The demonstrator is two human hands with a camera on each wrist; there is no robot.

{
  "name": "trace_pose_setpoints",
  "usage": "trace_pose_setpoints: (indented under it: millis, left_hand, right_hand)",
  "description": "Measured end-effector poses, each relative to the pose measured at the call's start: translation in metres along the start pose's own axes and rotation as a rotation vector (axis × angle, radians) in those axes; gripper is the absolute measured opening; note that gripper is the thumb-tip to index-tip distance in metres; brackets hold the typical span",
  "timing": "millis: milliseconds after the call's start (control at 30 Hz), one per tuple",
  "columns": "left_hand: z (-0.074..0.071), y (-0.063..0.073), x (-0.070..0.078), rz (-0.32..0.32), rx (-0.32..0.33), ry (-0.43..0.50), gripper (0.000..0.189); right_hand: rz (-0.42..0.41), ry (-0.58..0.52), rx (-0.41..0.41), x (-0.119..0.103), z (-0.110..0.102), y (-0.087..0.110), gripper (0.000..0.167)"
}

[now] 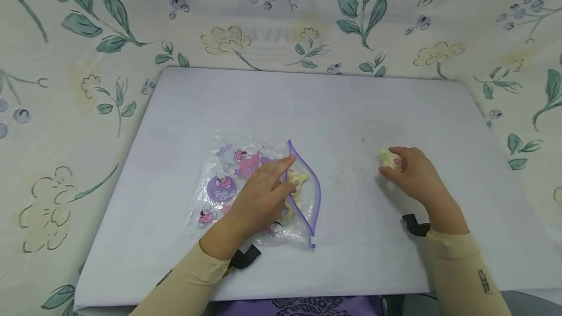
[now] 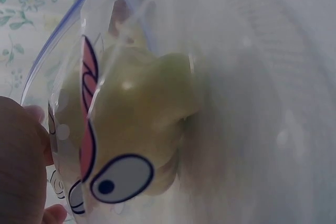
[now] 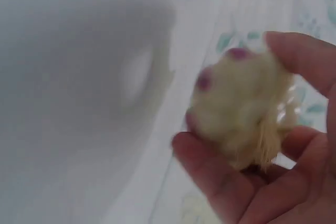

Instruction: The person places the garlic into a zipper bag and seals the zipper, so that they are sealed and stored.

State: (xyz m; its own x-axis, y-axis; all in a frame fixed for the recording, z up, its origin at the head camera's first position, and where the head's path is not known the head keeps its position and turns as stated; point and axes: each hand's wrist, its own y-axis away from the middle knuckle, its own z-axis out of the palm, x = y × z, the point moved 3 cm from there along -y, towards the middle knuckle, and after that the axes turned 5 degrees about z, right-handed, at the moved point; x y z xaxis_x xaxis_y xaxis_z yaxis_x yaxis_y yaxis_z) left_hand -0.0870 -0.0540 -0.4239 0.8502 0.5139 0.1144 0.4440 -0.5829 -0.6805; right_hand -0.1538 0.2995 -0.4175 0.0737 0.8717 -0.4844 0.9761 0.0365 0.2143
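Note:
My left hand (image 1: 259, 196) lies over a clear zip bag (image 1: 204, 165) printed with pink and purple cartoon figures, gripping it beside its purple zip edge (image 1: 319, 191). The bag's mouth gapes toward the right. Inside sits a pale yellow lumpy thing (image 2: 136, 98), partly visible at the opening in the head view. Off to the right, my right hand (image 1: 414, 174) holds a similar pale yellow lumpy thing (image 3: 236, 103) between thumb and fingers. Purple spots and a tan fibrous tuft show on it; its far side is hidden by the fingers.
A white table (image 1: 281, 106) lies under the hands, with small brown specks near its middle right. Floral cloth (image 1: 272, 18) hangs behind it and along the sides. Black straps (image 1: 414, 226) show at both wrists. Something purple (image 1: 298, 306) shows below the table's front edge.

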Motion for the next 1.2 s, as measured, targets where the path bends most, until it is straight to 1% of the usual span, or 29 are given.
trace_pose_setpoints:
  millis: [100, 167, 267, 333, 400, 500, 633, 733, 900, 967, 1000, 1100, 1200]
  left_hand:
    - [0.000, 0.000, 0.000, 0.001, -0.002, 0.004, 0.013]
    - [0.000, 0.000, 0.000, 0.001, -0.003, 0.004, 0.012]
    - [0.000, 0.000, 0.001, -0.003, -0.009, -0.005, 0.012]
    - [0.000, 0.001, 0.001, -0.008, -0.016, -0.013, 0.012]
    - [0.000, 0.001, 0.001, -0.014, -0.026, -0.018, 0.013]
    - [0.001, 0.002, 0.001, -0.016, -0.027, -0.008, 0.014]
    - [0.002, 0.002, 0.003, -0.004, -0.015, 0.018, 0.012]
    - [0.002, 0.000, 0.003, 0.009, -0.008, 0.022, 0.011]
    - [0.002, -0.001, 0.002, 0.015, 0.009, 0.027, 0.013]
    - [0.002, -0.002, 0.001, 0.013, 0.023, 0.039, 0.014]
    - [0.002, -0.001, 0.001, 0.012, 0.031, 0.047, 0.014]
    - [0.002, -0.001, 0.000, 0.011, 0.038, 0.069, 0.014]
    - [0.003, -0.001, 0.000, 0.015, 0.028, 0.077, 0.009]
  right_hand:
    - [-0.084, -0.123, 0.006, -0.027, 0.015, 0.004, 0.062]
    - [-0.138, -0.197, 0.000, -0.045, 0.028, 0.007, 0.055]
    - [-0.240, -0.275, -0.019, -0.073, 0.045, 0.012, 0.047]
    - [-0.307, -0.321, -0.049, -0.089, 0.056, 0.016, 0.046]
    - [-0.358, -0.354, -0.083, -0.102, 0.065, 0.018, 0.049]
    - [-0.408, -0.373, -0.138, -0.113, 0.076, 0.020, 0.054]
    - [-0.459, -0.344, -0.174, -0.116, 0.085, 0.022, 0.051]
    - [-0.489, -0.353, -0.176, -0.117, 0.088, 0.023, 0.047]
    - [-0.498, -0.402, -0.185, -0.125, 0.093, 0.024, 0.043]
    - [-0.525, -0.379, -0.186, -0.130, 0.096, 0.025, 0.042]
    - [-0.548, -0.342, -0.174, -0.133, 0.097, 0.025, 0.042]
    - [-0.616, -0.153, -0.074, -0.139, 0.096, 0.024, 0.041]
    - [-0.625, 0.020, 0.029, -0.141, 0.093, 0.022, 0.041]
